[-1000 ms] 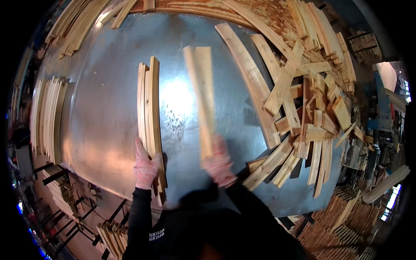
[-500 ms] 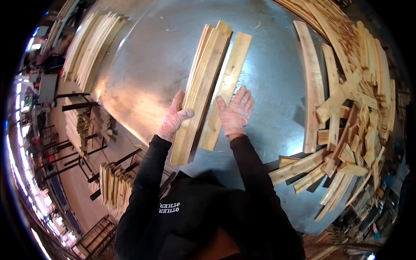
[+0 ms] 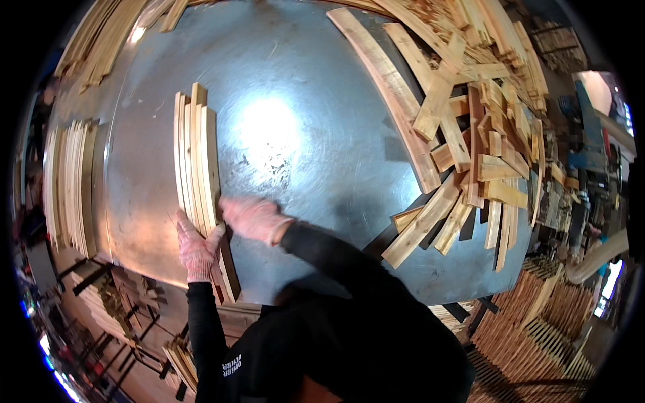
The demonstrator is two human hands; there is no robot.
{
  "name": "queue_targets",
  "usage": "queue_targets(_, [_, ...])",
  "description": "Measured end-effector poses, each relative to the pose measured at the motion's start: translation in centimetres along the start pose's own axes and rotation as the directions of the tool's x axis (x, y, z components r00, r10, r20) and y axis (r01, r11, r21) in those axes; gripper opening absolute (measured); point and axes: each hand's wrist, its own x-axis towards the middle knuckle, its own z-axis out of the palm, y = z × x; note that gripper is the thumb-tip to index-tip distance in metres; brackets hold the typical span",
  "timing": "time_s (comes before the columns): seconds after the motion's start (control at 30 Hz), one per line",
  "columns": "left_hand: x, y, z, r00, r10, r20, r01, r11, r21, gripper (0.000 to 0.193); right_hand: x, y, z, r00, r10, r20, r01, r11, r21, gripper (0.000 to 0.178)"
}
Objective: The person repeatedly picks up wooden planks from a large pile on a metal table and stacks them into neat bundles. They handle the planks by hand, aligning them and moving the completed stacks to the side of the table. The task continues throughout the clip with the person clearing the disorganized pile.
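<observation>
Several narrow wooden boards point(image 3: 195, 154) stand on edge side by side as a bundle on the metal table, their far ends uneven. My left hand point(image 3: 197, 250), in a pale pink knit glove, is closed around the near part of the bundle, fingers along its left side and thumb over to the right. My right hand point(image 3: 255, 218), gloved alike, reaches in from the right with its fingertips at the bundle's right side. Motion blurs those fingers, and I cannot tell how far they are bent.
A metal-topped table point(image 3: 302, 221) carries the work. On its right lies a jumbled heap of short boards point(image 3: 494, 161), with a long board point(image 3: 390, 101) along its left side. A neat row of boards point(image 3: 70, 185) stands at the left edge; more boards point(image 3: 101, 43) lie far left.
The separate board on the right now sits against the others, and the boards stand on edge. My right hand has moved from open beside that board to the bundle's side. The view has turned right.
</observation>
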Motion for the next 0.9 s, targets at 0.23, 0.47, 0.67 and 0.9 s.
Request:
queue_targets(0.23, [-0.5, 0.8, 0.6, 0.992, 0.029, -0.120, -0.001, 0.974, 0.227, 0.112, -14.2, 21.6, -21.5, -0.100, 0.452, -0.886, -0.824, 0.461, 0.329, 0.092])
queue_targets(0.47, [-1.2, 15.4, 0.1, 0.803, 0.591, 0.080, -0.133, 0.309, -0.942, 0.077, -18.8, 14.9, -7.1, 0.684, 0.503, -0.528, -0.050, 0.755, 0.654, 0.039])
queue_targets(0.67, [-1.2, 19.5, 3.9, 0.398, 0.617, 0.679, 0.485, 0.487, -0.727, 0.054, -20.8, 10.5, -11.3, 0.687, 0.034, -0.726, -0.090, 0.995, -0.039, 0.048])
queue_targets(0.9, [-7.6, 19.5, 6.9, 0.569, 0.562, 0.601, 0.321, 0.521, -0.791, 0.038, -1.6, 22.1, -24.5, 0.291, 0.204, -0.935, -0.736, 0.672, -0.082, 0.078])
